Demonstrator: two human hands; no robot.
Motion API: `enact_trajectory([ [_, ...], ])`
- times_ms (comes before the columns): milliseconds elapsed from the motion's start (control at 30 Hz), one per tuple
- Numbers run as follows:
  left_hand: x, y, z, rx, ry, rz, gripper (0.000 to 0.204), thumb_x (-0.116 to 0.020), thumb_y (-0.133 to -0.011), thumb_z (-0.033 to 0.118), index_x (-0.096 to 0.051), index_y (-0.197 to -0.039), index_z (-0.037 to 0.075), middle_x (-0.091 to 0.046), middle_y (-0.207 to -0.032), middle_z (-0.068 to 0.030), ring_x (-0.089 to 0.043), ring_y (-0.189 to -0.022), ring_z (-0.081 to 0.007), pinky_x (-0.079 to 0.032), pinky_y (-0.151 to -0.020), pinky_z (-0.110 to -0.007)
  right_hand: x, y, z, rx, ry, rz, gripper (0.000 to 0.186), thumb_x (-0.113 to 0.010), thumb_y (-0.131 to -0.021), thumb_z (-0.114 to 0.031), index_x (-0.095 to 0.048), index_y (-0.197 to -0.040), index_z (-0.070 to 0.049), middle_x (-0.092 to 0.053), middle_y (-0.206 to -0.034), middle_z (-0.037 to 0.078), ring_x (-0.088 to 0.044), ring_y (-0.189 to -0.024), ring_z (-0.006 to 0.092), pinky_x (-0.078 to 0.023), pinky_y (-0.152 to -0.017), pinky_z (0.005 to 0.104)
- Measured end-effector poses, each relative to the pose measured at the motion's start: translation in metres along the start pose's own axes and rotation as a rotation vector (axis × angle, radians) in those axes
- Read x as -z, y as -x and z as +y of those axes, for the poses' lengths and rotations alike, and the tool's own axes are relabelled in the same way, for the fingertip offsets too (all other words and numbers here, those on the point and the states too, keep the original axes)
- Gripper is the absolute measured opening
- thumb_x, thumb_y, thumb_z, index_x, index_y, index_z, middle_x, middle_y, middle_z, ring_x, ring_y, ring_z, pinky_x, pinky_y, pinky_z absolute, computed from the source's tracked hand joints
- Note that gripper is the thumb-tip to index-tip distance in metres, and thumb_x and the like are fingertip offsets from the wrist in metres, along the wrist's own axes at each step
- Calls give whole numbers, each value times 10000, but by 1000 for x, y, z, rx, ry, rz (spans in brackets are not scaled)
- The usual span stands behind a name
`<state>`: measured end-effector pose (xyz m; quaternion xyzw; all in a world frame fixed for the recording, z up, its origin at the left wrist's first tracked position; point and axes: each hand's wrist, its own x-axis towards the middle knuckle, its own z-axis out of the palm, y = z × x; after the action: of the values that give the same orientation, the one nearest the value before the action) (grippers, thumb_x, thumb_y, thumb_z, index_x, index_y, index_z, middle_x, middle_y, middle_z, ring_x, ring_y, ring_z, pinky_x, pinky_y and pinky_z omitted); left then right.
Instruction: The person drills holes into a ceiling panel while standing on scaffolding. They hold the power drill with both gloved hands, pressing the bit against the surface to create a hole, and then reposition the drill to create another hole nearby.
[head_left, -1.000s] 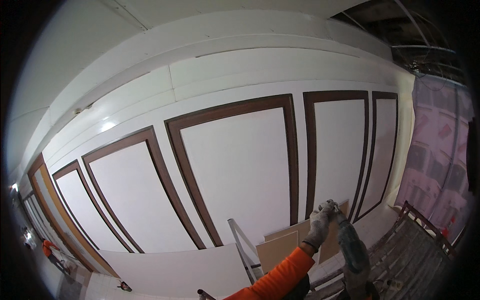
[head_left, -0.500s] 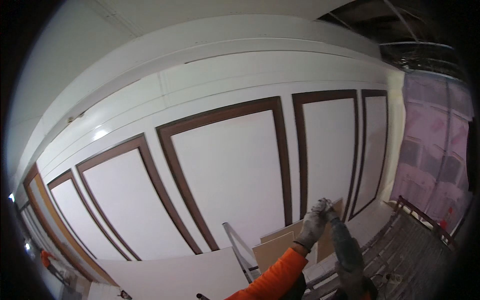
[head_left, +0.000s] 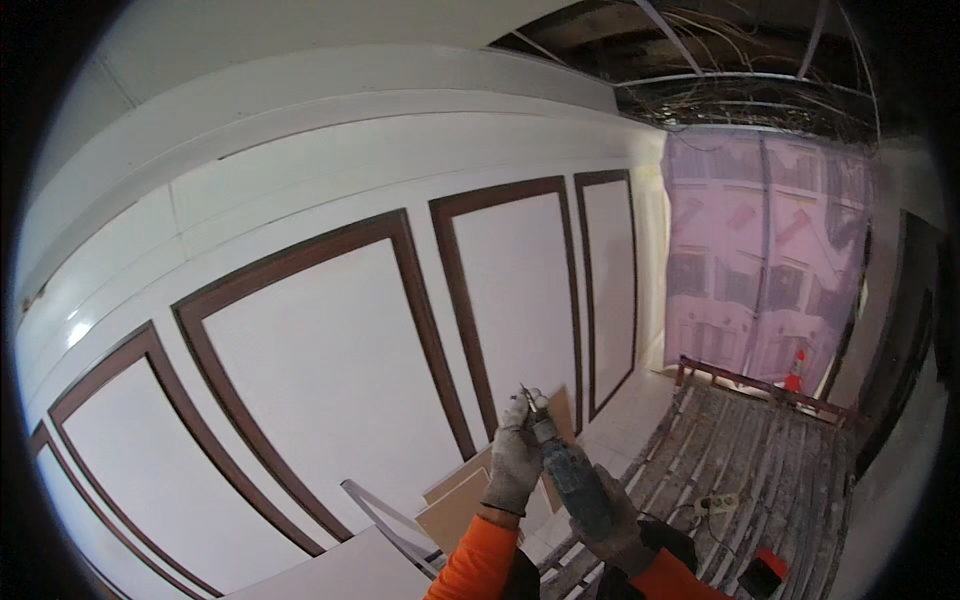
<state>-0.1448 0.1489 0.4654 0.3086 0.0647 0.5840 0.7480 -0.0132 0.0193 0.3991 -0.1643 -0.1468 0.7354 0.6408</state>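
In my gloved right hand is a teal power drill, gripped round its body and pointing up and away. A thin bit sticks out at its front end. My left hand, in a pale work glove with an orange sleeve below, is raised at the drill's nose. Its fingers are bent in close beside the bit. Anything pinched between them is too small to make out. Behind both hands stands a white wall panel framed in dark brown moulding.
Tan boards and a metal frame piece lean low by the wall. A worn slatted platform lies at right, with a power strip and a red-black object on it. Beyond its rail are a cone and pink sheeting.
My view has swung to the right, bringing in more of the platform and the pink sheeting. Both hands remain together at the drill, which now shows more clearly.
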Motion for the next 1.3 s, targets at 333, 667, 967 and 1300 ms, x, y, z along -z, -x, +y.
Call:
enact_trajectory([
  [333,-41,25,4,-100,-210,-35,175,-531,-1082,254,-597,-1119,97,-655,-1025,-23,-634,-898,-121,-572,-790,-314,45,5,10,289,239,-205,392,-460,-1095,-379,-577,-1361,-116,-712,-1123,53,-712,-871,155,-617,-700,308],
  [667,-25,45,6,-91,-392,4,217,-635,-1034,236,-658,-1143,50,-701,-1093,-69,-682,-1000,-165,-564,-905,-338,13,12,-3,338,-94,-98,593,-408,-1092,-464,-353,-1592,-151,-422,-1598,119,-429,-1454,243,-432,-1171,391],
  [967,39,90,51,-313,-524,262,278,-614,-1051,245,-638,-1168,-7,-715,-1031,-105,-696,-896,-184,-582,-825,-324,110,0,-36,639,165,-395,604,-496,-1061,-458,-365,-1586,-191,-473,-1565,67,-472,-1410,242,-445,-1154,410],
  [1300,75,90,86,-323,-819,339,146,-603,-1038,143,-621,-1066,0,-704,-1006,-120,-715,-887,-211,-583,-816,-356,118,7,-39,756,190,-63,603,-512,-1054,-453,-375,-1576,-183,-479,-1555,79,-471,-1412,248,-442,-1158,415],
])
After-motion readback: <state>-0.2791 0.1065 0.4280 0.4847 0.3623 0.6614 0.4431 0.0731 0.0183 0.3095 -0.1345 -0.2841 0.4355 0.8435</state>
